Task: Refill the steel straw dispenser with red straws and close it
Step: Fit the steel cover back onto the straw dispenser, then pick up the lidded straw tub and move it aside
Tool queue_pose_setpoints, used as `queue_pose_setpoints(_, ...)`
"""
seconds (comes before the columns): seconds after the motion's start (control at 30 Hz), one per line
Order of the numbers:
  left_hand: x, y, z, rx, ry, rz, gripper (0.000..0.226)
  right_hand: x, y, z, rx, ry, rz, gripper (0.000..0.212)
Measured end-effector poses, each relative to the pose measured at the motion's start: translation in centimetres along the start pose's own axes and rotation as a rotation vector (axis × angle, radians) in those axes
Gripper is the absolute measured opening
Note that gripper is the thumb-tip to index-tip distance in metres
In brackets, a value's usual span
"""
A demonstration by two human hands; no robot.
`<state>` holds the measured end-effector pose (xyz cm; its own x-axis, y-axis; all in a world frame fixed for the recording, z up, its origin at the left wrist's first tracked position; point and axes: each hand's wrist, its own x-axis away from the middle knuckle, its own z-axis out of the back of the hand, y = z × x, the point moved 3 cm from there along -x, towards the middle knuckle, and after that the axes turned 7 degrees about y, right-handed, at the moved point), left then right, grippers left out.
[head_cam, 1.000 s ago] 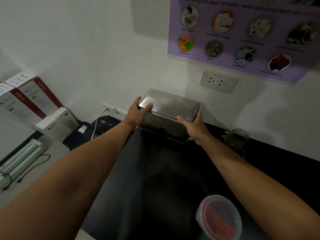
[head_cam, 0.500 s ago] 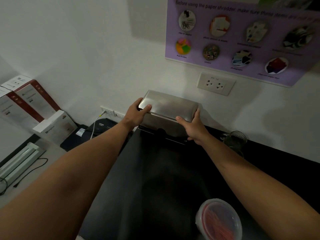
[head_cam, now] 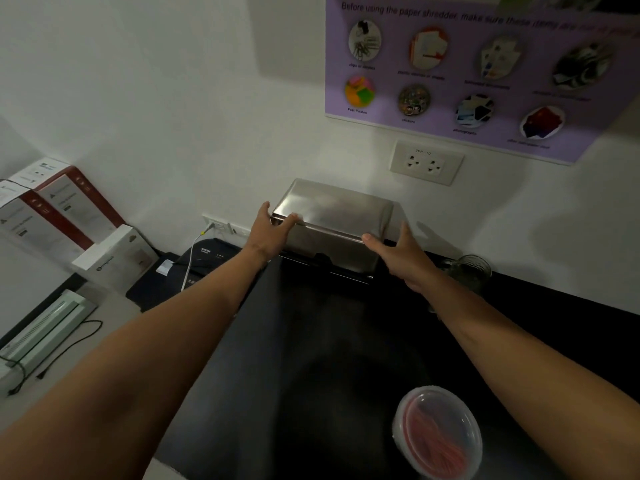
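The steel straw dispenser [head_cam: 332,233] stands on the black counter [head_cam: 311,375] against the wall, with its lid [head_cam: 336,207] down. My left hand [head_cam: 268,230] grips the lid's left end, thumb on top and fingers round the side. At the right end, my right hand [head_cam: 401,254] has its fingers spread. Its thumb tip touches the lid's front edge and its fingers stand just off the side. A round clear tub of red straws [head_cam: 438,434], lidded, sits near the counter's front right.
A glass jar [head_cam: 472,271] stands right of the dispenser. A black shredder [head_cam: 204,258] with a white cable sits to the left, beside white and red boxes [head_cam: 65,216] and a binding machine [head_cam: 45,327]. A wall socket [head_cam: 426,162] and a purple poster [head_cam: 467,71] hang above.
My right hand has eased off the dispenser's right end and its fingers have spread. The left hand has slid slightly left along the lid. The dispenser has stayed put.
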<state>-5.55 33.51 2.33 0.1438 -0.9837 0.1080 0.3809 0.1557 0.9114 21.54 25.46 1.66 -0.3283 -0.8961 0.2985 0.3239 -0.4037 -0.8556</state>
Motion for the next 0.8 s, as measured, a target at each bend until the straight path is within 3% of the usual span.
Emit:
queue_pose_setpoints(0.1,1.6,-1.4,1.1,0.022,0.064,0.065,0.090,2.3,0.9,3.1,0.080,-0.086,0.089,0.127)
queue_pose_setpoints(0.23,6.4,-2.5,2.0,-0.002,0.022,0.042,0.080,6.8,2.8,7.2,0.166,-0.258,0.190,0.079)
queue_pose_setpoints(0.33,11.1,-3.6,1.8,0.004,-0.081,-0.020,0.071,11.1,4.6,9.5,0.209,-0.347,0.212,0.068)
queue_pose_setpoints(0.63,25.2,-5.5,-3.0,-0.158,-0.576,-0.113,0.079,19.2,10.4,11.5,0.470,-0.528,0.212,0.076)
queue_pose_setpoints(0.8,29.9,-4.7,-6.0,-0.288,-0.761,-0.256,0.096,20.9,12.1,11.4,0.506,-0.595,0.243,0.102)
